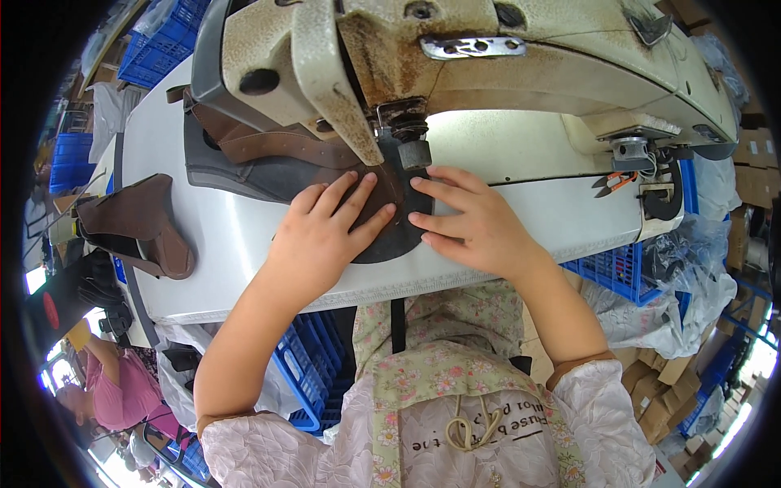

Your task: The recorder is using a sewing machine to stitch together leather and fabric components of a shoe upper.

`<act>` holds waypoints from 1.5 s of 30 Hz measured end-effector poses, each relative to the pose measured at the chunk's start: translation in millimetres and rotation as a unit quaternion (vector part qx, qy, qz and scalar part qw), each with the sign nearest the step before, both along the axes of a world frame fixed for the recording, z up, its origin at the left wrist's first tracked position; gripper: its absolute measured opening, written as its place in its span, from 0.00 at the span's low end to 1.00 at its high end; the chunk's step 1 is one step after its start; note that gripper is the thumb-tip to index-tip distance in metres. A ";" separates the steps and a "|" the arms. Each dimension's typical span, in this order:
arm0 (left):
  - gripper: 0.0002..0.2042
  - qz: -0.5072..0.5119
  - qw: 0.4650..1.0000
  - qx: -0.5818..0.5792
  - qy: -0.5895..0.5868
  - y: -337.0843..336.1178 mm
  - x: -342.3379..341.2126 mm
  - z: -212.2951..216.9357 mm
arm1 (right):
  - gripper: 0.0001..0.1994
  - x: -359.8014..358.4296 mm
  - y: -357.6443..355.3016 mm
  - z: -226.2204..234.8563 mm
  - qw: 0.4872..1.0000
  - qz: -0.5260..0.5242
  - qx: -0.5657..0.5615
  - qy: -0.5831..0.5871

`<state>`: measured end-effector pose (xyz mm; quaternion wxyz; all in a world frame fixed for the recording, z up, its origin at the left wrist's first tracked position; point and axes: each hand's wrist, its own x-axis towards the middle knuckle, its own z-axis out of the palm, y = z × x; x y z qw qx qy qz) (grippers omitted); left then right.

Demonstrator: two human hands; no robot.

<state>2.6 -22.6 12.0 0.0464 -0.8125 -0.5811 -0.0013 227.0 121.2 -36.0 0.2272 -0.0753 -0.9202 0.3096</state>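
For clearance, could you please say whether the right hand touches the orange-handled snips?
Apart: the head view shows white tabletop between the right hand and the snips.

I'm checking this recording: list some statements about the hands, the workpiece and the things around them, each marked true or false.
1. The left hand has its fingers on the brown workpiece. True.
2. The right hand grips the orange-handled snips. False: the right hand is spread open, and the snips are apart from it, farther right.
3. Another brown piece lies at the left end of the table. True.
4. The tabletop is black. False: the tabletop is whitish.
5. A blue crate shows below the table's right side. True.
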 end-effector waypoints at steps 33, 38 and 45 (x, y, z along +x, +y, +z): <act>0.23 0.002 0.998 0.018 -0.057 -0.5 -16.4 -2.2 | 0.12 -13.7 -18.8 3.1 0.998 -0.035 0.056 -0.013; 0.24 0.011 0.998 0.017 -0.064 1.9 -22.5 -2.2 | 0.12 -19.9 -23.4 2.0 0.995 -0.053 0.077 -0.016; 0.25 0.027 0.997 0.012 -0.070 7.2 -32.4 -0.3 | 0.12 -30.4 -25.4 2.9 0.994 -0.066 0.089 -0.025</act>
